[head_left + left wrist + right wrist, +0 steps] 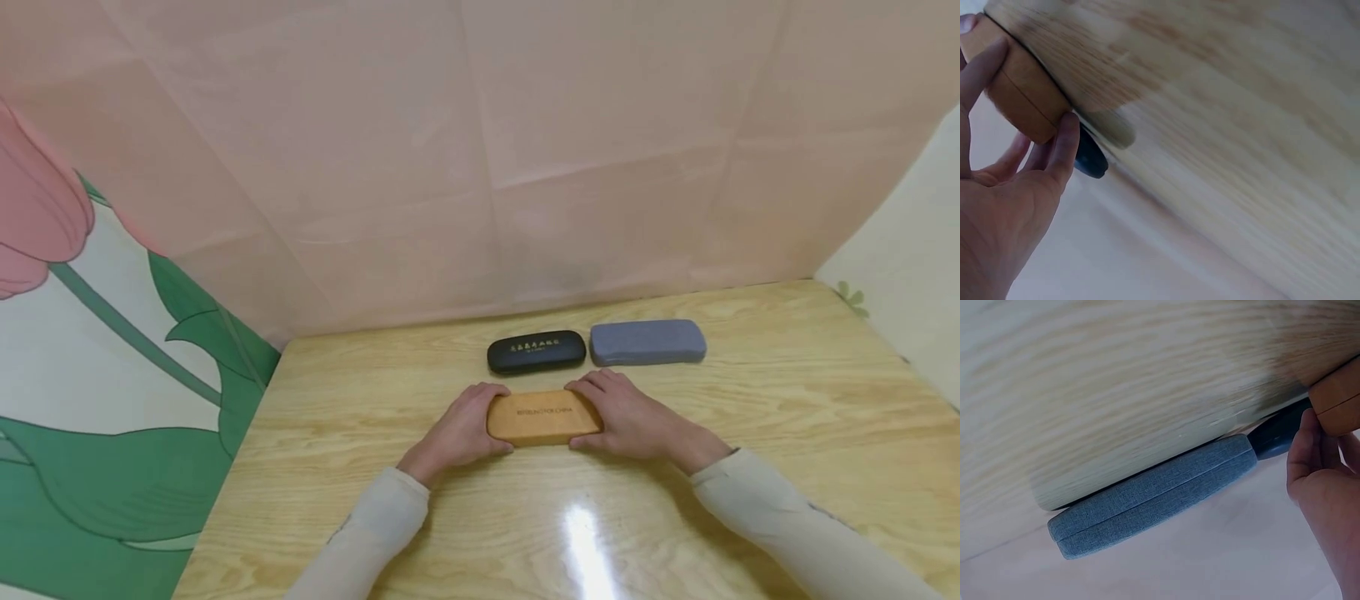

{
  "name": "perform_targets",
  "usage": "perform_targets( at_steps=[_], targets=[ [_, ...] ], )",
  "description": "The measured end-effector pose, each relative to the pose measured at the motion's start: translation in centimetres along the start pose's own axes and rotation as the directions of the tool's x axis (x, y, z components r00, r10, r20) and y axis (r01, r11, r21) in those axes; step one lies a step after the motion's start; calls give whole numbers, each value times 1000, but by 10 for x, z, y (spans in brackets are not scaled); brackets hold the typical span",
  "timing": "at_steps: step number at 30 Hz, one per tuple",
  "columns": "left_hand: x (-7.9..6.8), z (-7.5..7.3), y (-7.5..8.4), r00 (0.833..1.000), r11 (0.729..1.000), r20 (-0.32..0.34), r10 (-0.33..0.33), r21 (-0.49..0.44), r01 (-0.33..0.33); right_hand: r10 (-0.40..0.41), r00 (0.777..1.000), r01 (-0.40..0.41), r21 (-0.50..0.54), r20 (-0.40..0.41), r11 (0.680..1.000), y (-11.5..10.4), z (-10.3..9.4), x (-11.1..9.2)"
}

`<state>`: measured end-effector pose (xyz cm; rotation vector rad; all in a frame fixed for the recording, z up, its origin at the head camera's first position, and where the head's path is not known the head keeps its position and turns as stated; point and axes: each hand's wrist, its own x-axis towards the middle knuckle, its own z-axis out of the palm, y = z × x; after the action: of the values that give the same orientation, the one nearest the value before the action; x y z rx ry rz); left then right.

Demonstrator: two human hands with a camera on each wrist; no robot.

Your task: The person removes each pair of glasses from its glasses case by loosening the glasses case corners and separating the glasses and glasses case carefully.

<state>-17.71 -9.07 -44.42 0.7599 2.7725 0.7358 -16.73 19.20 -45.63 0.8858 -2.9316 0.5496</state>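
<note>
Mid-table, just on the near side of the black case (536,354) and blue case (648,342): tan case (543,422), lettered top up, apparently flat on the table (337,500). Left hand (467,427) grips its left end, right hand (628,421) its right; thumbs on near edge, fingers on far edge, spread only as wide as the case is deep. Neither hand touches the other two cases. To do this hold well, I'd say: equal pressure both ends, light squeeze, case level so it doesn't twist. Likely snag: fingers bumping the black case, since it sits close behind.
</note>
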Motion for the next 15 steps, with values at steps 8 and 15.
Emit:
perform_targets(
  at_steps=[8,15],
  targets=[
    [4,-1,0,1000,1000,-2,-13,5,13,9,1000,-9,-7,-7,1000,-1,-4,1],
    [3,1,-2,1000,999,-11,17,35,-17,16,1000,-16,6,6,1000,-1,-1,0]
  ],
)
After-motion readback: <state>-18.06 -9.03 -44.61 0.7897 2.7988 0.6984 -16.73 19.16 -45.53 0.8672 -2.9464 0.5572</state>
